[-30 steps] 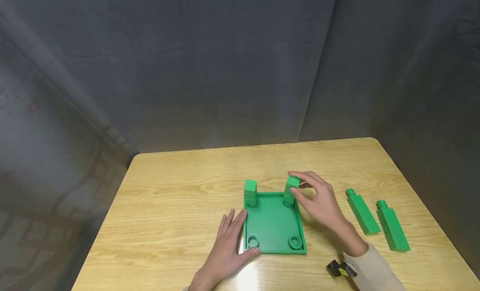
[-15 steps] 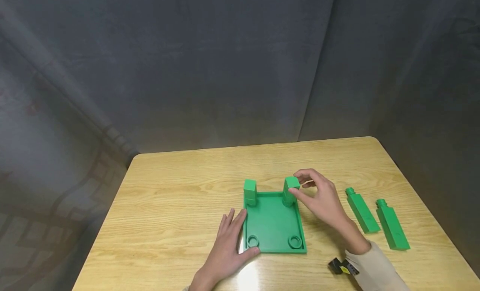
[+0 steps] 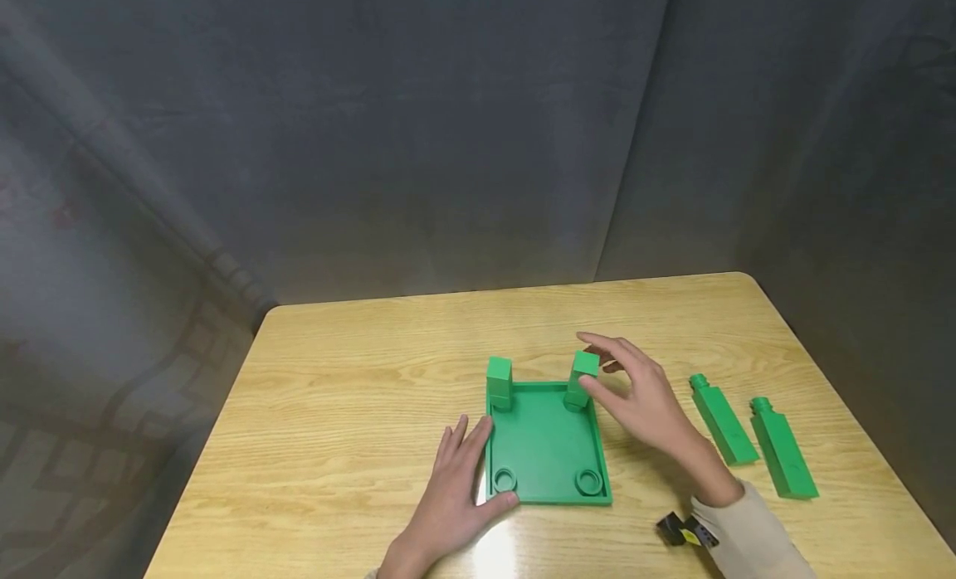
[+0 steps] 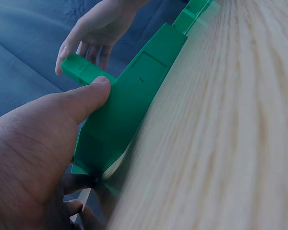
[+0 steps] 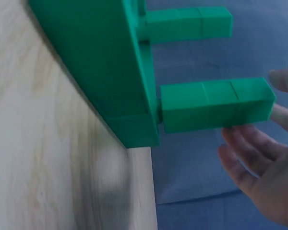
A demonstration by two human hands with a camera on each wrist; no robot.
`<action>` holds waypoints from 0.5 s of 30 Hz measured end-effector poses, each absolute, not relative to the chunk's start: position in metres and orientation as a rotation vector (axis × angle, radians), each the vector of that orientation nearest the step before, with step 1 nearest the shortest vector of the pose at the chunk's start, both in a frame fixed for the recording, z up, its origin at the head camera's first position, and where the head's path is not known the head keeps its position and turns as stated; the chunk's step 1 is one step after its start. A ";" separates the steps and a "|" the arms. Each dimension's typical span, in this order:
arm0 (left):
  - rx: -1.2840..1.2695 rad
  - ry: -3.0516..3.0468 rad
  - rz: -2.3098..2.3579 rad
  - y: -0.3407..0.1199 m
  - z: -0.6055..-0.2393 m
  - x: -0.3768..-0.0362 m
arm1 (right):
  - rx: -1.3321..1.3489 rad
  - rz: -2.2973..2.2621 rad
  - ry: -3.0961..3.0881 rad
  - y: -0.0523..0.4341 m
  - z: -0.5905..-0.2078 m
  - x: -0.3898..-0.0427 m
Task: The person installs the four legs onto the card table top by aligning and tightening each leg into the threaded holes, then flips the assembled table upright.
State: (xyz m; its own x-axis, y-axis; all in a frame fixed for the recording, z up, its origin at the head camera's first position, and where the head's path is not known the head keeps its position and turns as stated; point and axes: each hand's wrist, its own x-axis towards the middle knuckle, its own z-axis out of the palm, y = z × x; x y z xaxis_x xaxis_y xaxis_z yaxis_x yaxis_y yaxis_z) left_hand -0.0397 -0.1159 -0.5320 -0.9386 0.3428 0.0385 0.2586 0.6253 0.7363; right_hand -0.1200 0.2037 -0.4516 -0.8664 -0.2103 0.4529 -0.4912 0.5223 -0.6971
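A square green tray-like base [image 3: 545, 446] with raised rims lies on the table; it looks like a small tabletop turned upside down. Two blocky green legs stand upright in its far sockets, the left leg [image 3: 499, 382] and the right leg [image 3: 582, 378]. Beside the right leg is my right hand [image 3: 638, 396], its thumb at the near side and the other fingers spread loosely behind it. My left hand [image 3: 456, 496] rests at the near left corner with straight fingers along the left side and its thumb [image 4: 98, 88] on the near edge.
Two loose green legs with threaded ends, one inner [image 3: 724, 423] and one outer [image 3: 782, 450], lie at the right on the wooden table [image 3: 336, 446]. Two round sockets, left [image 3: 504, 479] and right [image 3: 588, 481], show at the base's near corners. Dark curtains [image 3: 448, 148] surround the table.
My right hand has turned a little around the right leg, and its fingers have loosened and spread from it. The leg has turned slightly. My left hand has stayed put.
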 end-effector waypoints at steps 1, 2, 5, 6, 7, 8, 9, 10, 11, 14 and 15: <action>0.508 2.735 1.213 -0.116 -0.532 -0.040 | 0.630 1.271 -2.454 0.205 -0.451 -0.120; 0.507 2.736 1.214 -0.116 -0.532 -0.040 | 0.663 1.271 -2.458 0.207 -0.450 -0.120; 0.506 2.733 1.215 -0.116 -0.532 -0.040 | 0.699 1.282 -2.484 0.210 -0.450 -0.120; 0.507 2.733 1.216 -0.116 -0.532 -0.040 | 0.698 1.284 -2.493 0.210 -0.450 -0.120; 0.507 2.731 1.218 -0.116 -0.532 -0.040 | 0.691 1.286 -2.501 0.210 -0.450 -0.120; 0.508 2.730 1.218 -0.116 -0.532 -0.040 | 0.680 1.287 -2.507 0.210 -0.451 -0.120; 0.509 2.729 1.219 -0.116 -0.532 -0.040 | 0.669 1.283 -2.509 0.210 -0.451 -0.120; 0.510 2.729 1.218 -0.116 -0.533 -0.040 | 0.654 1.277 -2.507 0.209 -0.451 -0.121; 0.510 2.729 1.219 -0.116 -0.533 -0.040 | 0.632 1.273 -2.504 0.208 -0.452 -0.121; 0.513 2.731 1.215 -0.116 -0.533 -0.040 | 0.534 1.264 -2.492 0.205 -0.452 -0.121; 0.513 2.732 1.215 -0.116 -0.533 -0.041 | 0.492 1.268 -2.490 0.203 -0.452 -0.120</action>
State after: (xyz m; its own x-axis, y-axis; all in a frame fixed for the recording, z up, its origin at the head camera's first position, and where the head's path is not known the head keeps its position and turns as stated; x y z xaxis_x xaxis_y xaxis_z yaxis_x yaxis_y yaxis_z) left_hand -0.0405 -0.1156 -0.5327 -0.9371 0.3471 0.0380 0.2606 0.6228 0.7377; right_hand -0.1201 0.2030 -0.4524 -0.8953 -0.1636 0.4143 -0.4313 0.5513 -0.7142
